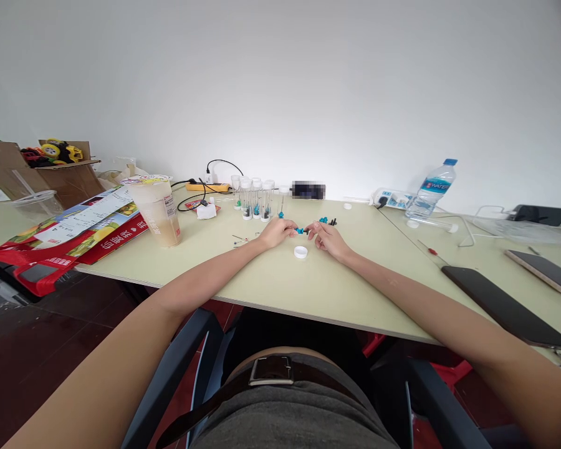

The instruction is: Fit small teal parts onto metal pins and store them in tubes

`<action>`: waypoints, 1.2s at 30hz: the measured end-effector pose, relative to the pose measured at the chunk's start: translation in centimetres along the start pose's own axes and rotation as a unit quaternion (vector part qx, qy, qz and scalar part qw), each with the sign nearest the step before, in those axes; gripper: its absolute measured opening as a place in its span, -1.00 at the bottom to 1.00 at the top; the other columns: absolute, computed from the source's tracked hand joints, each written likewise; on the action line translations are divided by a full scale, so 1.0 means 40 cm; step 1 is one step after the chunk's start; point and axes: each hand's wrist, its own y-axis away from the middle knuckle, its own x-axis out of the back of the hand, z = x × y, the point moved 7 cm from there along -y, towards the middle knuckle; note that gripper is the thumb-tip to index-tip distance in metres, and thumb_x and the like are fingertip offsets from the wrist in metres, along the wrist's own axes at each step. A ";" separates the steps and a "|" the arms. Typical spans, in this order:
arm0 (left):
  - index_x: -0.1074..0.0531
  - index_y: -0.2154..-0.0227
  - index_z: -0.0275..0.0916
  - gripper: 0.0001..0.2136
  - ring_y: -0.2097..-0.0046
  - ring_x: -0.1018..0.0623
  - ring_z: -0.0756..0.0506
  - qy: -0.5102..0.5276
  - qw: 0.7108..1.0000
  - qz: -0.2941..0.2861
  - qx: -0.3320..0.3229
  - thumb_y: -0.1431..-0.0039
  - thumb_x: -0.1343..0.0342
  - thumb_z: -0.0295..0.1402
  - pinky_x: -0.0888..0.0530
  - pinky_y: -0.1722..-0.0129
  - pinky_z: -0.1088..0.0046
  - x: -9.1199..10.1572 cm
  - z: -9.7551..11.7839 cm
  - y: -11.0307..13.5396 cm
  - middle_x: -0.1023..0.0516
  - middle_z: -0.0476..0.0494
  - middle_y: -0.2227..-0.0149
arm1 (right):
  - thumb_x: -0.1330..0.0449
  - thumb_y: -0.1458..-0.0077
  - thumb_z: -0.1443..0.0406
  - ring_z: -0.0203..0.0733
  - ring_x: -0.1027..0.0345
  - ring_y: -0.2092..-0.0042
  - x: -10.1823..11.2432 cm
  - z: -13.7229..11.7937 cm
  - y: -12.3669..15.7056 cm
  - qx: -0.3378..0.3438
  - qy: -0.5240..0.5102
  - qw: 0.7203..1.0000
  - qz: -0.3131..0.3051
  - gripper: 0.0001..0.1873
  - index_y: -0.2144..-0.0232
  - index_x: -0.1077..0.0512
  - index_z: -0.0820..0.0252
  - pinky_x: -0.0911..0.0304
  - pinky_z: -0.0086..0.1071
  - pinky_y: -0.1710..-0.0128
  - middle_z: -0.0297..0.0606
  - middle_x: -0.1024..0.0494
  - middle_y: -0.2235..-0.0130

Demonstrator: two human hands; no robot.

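My left hand pinches a small blue piece above the middle of the table. Opposite it, the fingers of my right hand close on a tiny black piece at the blue one's right end; whether the two are joined is too small to tell. Just below both hands lies a round white cap. Beyond my right hand are several loose blue pieces and black pieces. Behind my left hand stands a clear tube with a blue part inside.
Several white-capped clear tubes stand at the back. To the left are a drink cup, a red bag and a cardboard box. On the right are a tilted water bottle, a power strip and a dark phone.
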 end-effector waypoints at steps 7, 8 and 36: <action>-0.50 0.37 -0.30 -0.82 0.45 -0.41 0.03 0.001 1.000 -0.001 0.003 -0.09 -0.01 -0.37 -0.29 0.37 0.53 -0.001 -0.001 -0.001 -0.52 -0.03 0.49 | 0.05 -0.11 -0.01 -0.43 -0.12 0.60 0.002 0.000 -0.001 0.014 0.019 1.000 0.001 -0.56 0.24 -0.35 0.21 -0.04 -0.49 0.64 -0.27 -0.39 0.37; -0.50 0.37 -0.30 -0.82 0.45 -0.41 0.02 0.002 1.000 -0.002 0.003 -0.09 0.00 -0.37 -0.29 0.37 0.53 -0.001 -0.001 -0.001 -0.52 -0.03 0.49 | -0.01 -0.09 0.02 -0.44 -0.12 0.60 0.001 -0.001 -0.002 0.023 0.029 0.999 -0.004 -0.60 0.22 -0.35 0.19 -0.07 -0.48 0.62 -0.29 -0.39 0.36; -0.48 0.33 -0.30 -0.81 0.39 -0.43 0.01 0.003 1.000 -0.030 -0.006 -0.08 0.02 -0.42 -0.29 0.34 0.51 -0.015 -0.003 -0.001 -0.55 -0.04 0.45 | -0.10 -0.01 0.17 -0.41 -0.15 0.57 -0.002 0.009 -0.010 0.035 0.091 0.995 -0.024 -0.74 0.29 -0.38 0.22 -0.13 -0.44 0.52 -0.35 -0.40 0.45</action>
